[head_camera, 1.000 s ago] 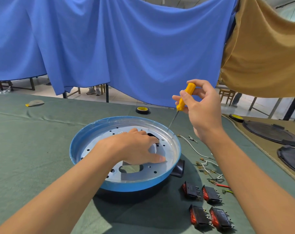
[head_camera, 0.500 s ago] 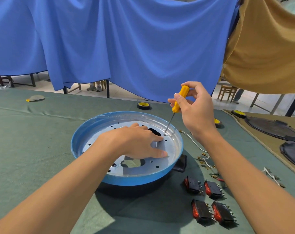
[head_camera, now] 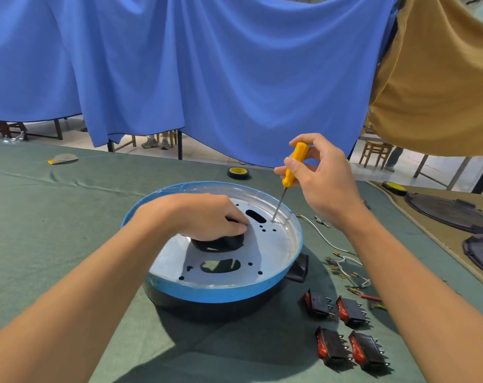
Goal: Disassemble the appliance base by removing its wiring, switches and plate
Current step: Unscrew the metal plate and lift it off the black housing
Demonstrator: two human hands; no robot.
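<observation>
**Bracing the plate for a rim screw**

The right grip pinches the yellow-handled screwdriver. Its tip is set in a hole near the far edge of the silver perforated metal plate, which sits inside the round blue-rimmed appliance base on the green-clothed table. The left grip bears down at the central opening, probably to stop the plate turning. Its fingers are curled, but I cannot tell whether they hook the edge. Four black-and-red rocker switches and loose white wires lie to the right.
</observation>
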